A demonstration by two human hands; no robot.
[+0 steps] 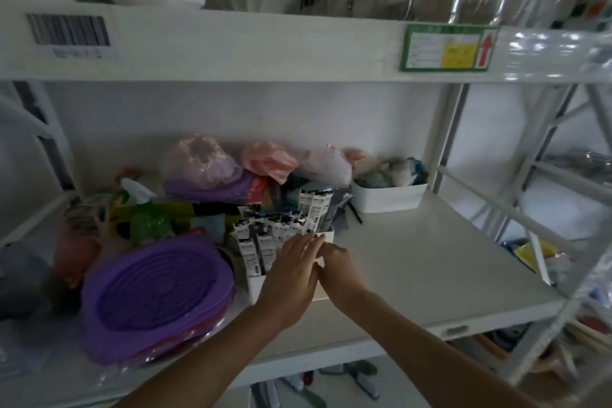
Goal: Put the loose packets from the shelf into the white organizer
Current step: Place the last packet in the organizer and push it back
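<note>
A white metal shelf [414, 262] runs across a dim storeroom, its right half bare and pale, with white walls behind and a slanted rack frame off to the right. On the beam of the shelf above sit a barcode label [68, 30] and a green-bordered sticker [448, 48] with a red arrow. The left side is crowded: a stack of purple ribbed lids [155, 288] at the front, a green spray bottle [147, 215] behind it, and knotted plastic bags [205, 162] along the back wall. A small white bin [387, 199] of odds and ends stands at the back right.

The white organizer [326, 237] sits mid-shelf, just right of the purple lids, packed with upright black-and-white packets [265, 235].

The left hand [291, 278] lies flat over the near end of the organizer, fingers extended and slightly spread, tips touching the packets' tops; it grips nothing. The right hand [337, 263] is pressed against the organizer's right wall beside the left, fingers curled inward; whether they pinch a packet I cannot tell.
</note>
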